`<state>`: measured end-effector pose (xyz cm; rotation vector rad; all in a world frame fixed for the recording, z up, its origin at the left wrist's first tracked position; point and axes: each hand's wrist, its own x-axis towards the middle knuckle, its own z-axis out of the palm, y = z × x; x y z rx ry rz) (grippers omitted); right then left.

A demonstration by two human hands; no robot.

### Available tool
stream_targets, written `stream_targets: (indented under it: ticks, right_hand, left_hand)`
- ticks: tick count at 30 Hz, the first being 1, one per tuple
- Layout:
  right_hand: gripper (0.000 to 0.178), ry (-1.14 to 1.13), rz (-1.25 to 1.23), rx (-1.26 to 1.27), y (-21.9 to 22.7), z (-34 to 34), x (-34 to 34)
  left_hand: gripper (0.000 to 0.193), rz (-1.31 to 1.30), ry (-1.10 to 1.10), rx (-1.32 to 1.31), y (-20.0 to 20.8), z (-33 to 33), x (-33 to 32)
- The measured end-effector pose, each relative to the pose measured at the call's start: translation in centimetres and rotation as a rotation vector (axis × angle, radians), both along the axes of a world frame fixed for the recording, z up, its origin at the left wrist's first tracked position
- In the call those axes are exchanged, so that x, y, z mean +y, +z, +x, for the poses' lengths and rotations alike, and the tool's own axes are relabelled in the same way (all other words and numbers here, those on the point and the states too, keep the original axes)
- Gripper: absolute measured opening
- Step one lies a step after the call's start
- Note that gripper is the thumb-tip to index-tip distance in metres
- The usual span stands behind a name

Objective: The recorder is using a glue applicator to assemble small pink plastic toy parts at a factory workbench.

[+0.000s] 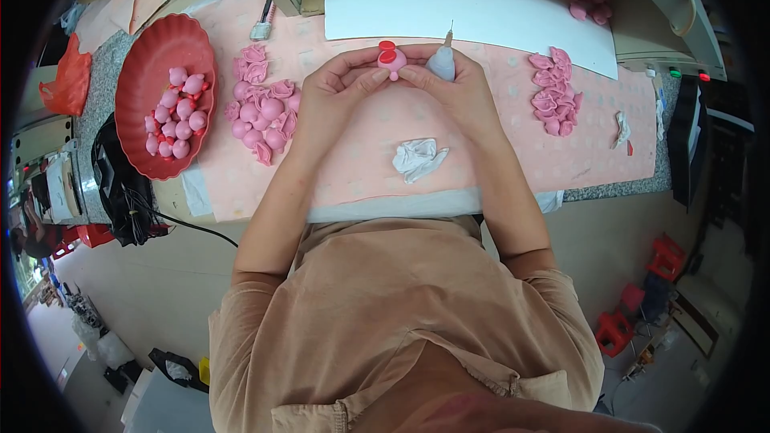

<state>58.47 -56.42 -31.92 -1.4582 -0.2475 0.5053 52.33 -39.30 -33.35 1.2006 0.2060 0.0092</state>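
Both my hands meet over the middle of the table. My left hand [338,87] is closed on a small pink ball-shaped piece [393,65] with two red oval parts on top and a little knob below. My right hand [468,95] grips a translucent squeeze bottle [441,64], its thin needle tip pointing up and away from me. The right thumb also presses against the pink piece. Nearer my body lies a crumpled white cloth [419,160], apart from both hands.
At left stands a red scalloped tray [127,88] of pink balls with red parts. Beside it are a pile of pink balls and ruffled pieces [261,115] and a brush [262,26]. More ruffled pink pieces [555,92] lie right. A white sheet [465,0] covers the shelf behind.
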Motion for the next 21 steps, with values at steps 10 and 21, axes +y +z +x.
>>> stream_targets:
  ticks: [10, 21]
  right_hand:
    - [0.023, 0.049, -0.063, -0.037, -0.9, 0.1, -0.5]
    - [0.022, 0.041, -0.075, -0.026, -1.4, 0.0, -0.5]
  left_hand:
    - [0.028, 0.125, -0.052, -0.021, -0.5, 0.0, 0.6]
    - [0.026, 0.139, -0.055, -0.006, -1.3, 0.1, 0.6]
